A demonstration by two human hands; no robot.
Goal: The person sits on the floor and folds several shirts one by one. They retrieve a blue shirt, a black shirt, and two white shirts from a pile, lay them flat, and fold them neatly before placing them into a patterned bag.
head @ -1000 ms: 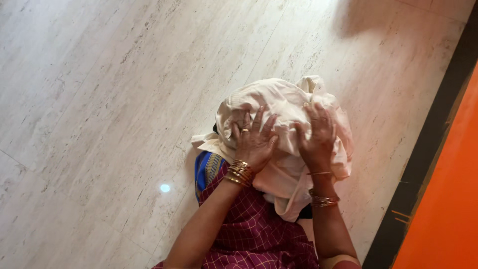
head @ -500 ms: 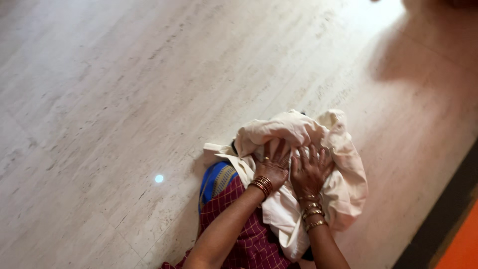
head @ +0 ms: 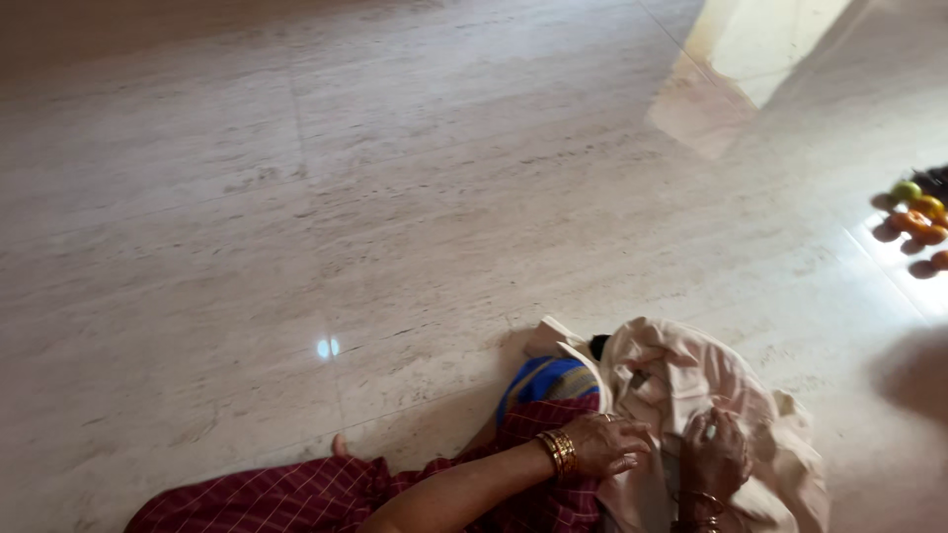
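A crumpled cream cloth [head: 731, 395] lies bunched on my lap at the bottom right. My left hand [head: 604, 446], with gold bangles at the wrist, rests on its near left side with fingers curled into the fabric. My right hand [head: 715, 454] presses on the middle of the cloth, fingers bent and gripping the folds. Under the cloth shows my maroon checked garment [head: 395, 484] with a blue border [head: 548, 380].
Pale stone floor [head: 296, 197] fills most of the view. A few orange and green fruits [head: 916, 212] lie on the floor at the right edge. A bright sunlit patch [head: 760, 39] sits at the top right.
The view has swung up and left, so the cloth and hands now sit low at the bottom right. Both hands moved from spread on top of the bundle to gripping its folds. Fruits came into view.
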